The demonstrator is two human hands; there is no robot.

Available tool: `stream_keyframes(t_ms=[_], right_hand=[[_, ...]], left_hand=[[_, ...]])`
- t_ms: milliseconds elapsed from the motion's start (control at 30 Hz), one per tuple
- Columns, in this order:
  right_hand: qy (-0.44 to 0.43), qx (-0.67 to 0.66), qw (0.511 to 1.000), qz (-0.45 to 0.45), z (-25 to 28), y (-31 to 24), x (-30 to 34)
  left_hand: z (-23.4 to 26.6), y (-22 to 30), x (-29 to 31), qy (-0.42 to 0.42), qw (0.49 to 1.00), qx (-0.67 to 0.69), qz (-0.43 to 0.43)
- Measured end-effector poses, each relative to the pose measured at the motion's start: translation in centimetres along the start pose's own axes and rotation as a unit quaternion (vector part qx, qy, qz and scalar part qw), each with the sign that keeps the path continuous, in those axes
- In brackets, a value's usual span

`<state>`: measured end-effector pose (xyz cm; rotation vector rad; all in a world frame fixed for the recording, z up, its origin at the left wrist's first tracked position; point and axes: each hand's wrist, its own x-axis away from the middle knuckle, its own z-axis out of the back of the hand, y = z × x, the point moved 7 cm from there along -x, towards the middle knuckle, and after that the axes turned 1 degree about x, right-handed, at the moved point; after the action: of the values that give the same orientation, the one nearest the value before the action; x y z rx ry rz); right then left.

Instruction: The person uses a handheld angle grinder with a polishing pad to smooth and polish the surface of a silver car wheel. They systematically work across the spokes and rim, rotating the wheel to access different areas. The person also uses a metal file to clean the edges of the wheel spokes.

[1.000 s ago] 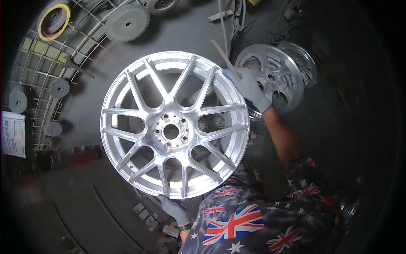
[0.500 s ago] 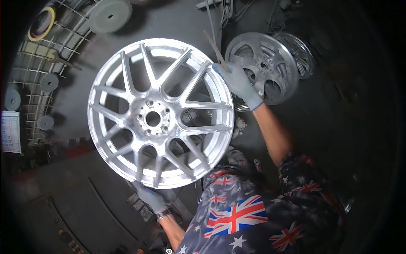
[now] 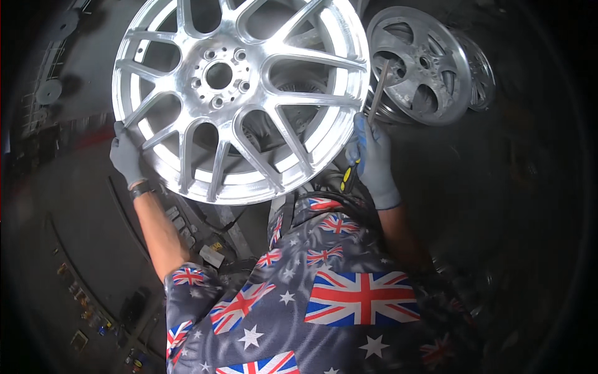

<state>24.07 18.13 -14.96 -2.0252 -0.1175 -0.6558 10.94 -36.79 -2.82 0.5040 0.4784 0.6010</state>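
Note:
A large bright silver alloy wheel (image 3: 190, 111) with many paired spokes and a round centre bore fills the upper middle, its top edge cut off by the picture. My left hand (image 3: 128, 156), in a grey glove, grips its rim at the lower left; part of the fingers is hidden behind the metal. At the lower right of the rim is my gloved right hand (image 3: 375, 162), closed round a flat file (image 3: 379, 93). The file's blade points up past the wheel, and its black and yellow handle sticks out below the hand. The right fingertips meet or nearly meet the rim.
A duller grey wheel (image 3: 455, 59) leans behind on the right, with a shinier wheel (image 3: 483, 78) partly hidden behind it. Grey discs (image 3: 48, 91) hang on a wire rack at the far left. Small boxes and parts (image 3: 212, 255) lie low on the left.
My left hand has gone from the bottom of the rim to its lower left. My right hand, with the file, has come down along the right side. The wheel sits higher in view.

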Motion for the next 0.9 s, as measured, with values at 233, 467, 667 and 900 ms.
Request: stream_keyframes(t_ms=[233,467,667,900], right_hand=[[0.001,-0.011,1.000,-0.011,1.4,0.5,0.3],[0.008,0.034,0.998,0.049,1.7,1.6,0.9],[0.114,0.073,0.987,0.085,2.5,4.7,5.1],[0.248,0.212,0.944,0.037,9.6,16.6,13.7]], left_hand=[[0.8,8.8,12.5,-0.032,0.979,-0.041,-0.199],[-1.9,6.4,21.3,-0.244,0.942,0.039,-0.226],[-1.6,6.0,22.9,-0.198,0.911,0.047,-0.359],[-1.4,3.0,31.4,-0.311,0.830,0.048,-0.460]])
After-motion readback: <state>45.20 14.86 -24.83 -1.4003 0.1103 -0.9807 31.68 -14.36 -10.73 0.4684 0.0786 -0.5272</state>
